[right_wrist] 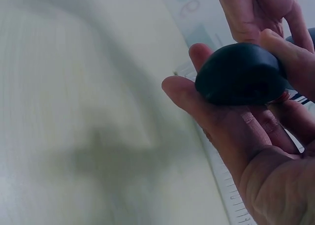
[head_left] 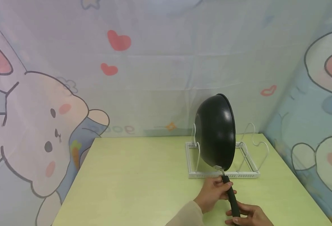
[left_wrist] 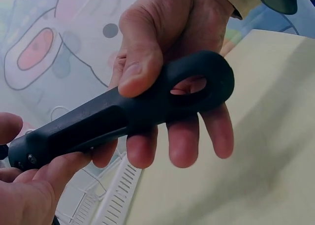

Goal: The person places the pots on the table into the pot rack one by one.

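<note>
A black wok stands on its side in a white wire rack, its rounded outside facing left and its opening turned right. Its black handle points toward me and down. My left hand pinches the handle near the metal joint, thumb on top. Farther back along the handle, my right hand grips the end. In the left wrist view the end has a hanging hole, and the right thumb presses beside it. The right wrist view shows the handle's butt between right thumb and fingers. The wok's inside is hidden.
The rack has several curved wire dividers, with one pair standing right of the wok. It sits on a pale yellow-green table near its back right. A printed cloth with cartoon rabbits and hearts hangs behind and at both sides.
</note>
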Demonstrator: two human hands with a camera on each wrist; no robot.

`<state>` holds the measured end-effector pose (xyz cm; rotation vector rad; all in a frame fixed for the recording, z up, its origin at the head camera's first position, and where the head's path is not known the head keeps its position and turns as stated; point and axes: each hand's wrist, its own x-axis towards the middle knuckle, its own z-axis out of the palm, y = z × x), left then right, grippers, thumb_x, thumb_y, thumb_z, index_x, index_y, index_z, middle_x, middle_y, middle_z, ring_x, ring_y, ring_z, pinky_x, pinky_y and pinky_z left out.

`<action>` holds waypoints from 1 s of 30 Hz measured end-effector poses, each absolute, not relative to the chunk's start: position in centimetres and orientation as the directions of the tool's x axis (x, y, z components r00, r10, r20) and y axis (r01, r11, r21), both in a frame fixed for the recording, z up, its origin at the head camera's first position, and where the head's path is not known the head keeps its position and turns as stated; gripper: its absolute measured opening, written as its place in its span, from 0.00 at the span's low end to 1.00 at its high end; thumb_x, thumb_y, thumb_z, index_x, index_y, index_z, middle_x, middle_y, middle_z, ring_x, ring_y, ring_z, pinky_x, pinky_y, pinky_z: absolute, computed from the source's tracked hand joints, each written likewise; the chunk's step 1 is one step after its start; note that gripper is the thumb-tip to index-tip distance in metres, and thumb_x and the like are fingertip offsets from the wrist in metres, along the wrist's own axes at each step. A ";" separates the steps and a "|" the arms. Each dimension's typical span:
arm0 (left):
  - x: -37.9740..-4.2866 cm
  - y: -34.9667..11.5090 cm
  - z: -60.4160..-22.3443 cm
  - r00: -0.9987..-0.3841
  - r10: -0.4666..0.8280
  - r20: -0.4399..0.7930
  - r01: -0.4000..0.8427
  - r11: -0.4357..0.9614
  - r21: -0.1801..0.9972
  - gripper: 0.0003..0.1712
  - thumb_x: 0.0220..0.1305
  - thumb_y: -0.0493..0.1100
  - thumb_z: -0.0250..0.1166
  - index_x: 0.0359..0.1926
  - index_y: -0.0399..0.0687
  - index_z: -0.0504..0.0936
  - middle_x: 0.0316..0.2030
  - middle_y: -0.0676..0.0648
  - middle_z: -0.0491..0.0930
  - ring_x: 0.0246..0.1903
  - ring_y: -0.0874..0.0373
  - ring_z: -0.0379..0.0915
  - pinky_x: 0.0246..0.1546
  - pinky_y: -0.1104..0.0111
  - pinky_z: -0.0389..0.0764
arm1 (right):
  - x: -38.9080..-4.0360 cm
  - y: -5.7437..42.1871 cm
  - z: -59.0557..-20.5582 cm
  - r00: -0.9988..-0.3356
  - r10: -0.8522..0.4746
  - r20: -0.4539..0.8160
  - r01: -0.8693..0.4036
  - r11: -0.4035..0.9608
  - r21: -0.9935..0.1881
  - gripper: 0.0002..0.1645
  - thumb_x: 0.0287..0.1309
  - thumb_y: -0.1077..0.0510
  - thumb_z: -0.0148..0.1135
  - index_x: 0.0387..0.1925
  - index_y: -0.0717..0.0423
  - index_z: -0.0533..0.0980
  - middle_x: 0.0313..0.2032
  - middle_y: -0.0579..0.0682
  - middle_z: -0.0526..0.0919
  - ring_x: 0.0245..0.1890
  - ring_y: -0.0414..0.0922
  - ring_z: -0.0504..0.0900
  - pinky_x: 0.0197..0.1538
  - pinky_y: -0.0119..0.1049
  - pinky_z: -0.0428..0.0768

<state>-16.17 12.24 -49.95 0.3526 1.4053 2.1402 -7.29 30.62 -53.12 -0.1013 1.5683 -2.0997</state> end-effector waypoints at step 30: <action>-17.0 11.8 -54.0 -0.786 0.590 -0.185 -0.308 -0.114 0.945 0.21 0.73 0.47 0.61 0.54 0.33 0.80 0.47 0.35 0.85 0.49 0.42 0.85 0.49 0.55 0.88 | -8.4 29.2 -56.1 -0.953 -0.120 -0.278 0.249 0.207 -0.946 0.43 0.47 0.67 0.76 0.60 0.86 0.65 0.38 0.61 0.90 0.38 0.46 0.91 0.42 0.31 0.88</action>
